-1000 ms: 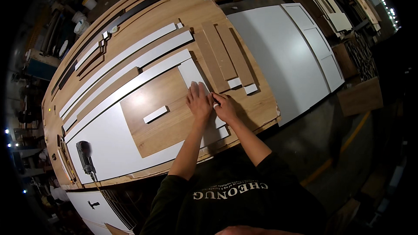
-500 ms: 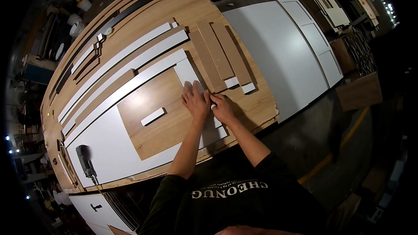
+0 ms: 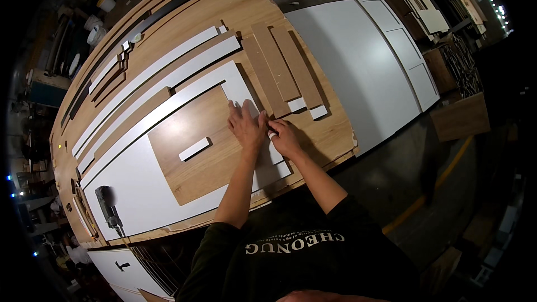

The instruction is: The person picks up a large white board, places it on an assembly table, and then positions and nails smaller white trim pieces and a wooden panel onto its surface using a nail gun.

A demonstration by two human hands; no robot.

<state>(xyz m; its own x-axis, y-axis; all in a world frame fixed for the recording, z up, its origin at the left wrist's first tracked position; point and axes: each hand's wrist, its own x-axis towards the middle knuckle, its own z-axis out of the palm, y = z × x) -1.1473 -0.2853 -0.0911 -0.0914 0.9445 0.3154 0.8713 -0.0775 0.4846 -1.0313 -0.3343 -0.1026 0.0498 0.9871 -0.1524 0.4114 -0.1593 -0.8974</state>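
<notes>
your left hand (image 3: pixel 244 127) lies with fingers spread and a little bent upon the white strip (image 3: pixel 238 90), which is on the counter (image 3: pixel 246 8), at the right side of the wood-coloured area. your right hand (image 3: pixel 284 138) is just beside it, fingers curled at the strip's outer edge; whether it grips something, i cannot tell. a small white block (image 3: pixel 194 149) lies left of your hands.
</notes>
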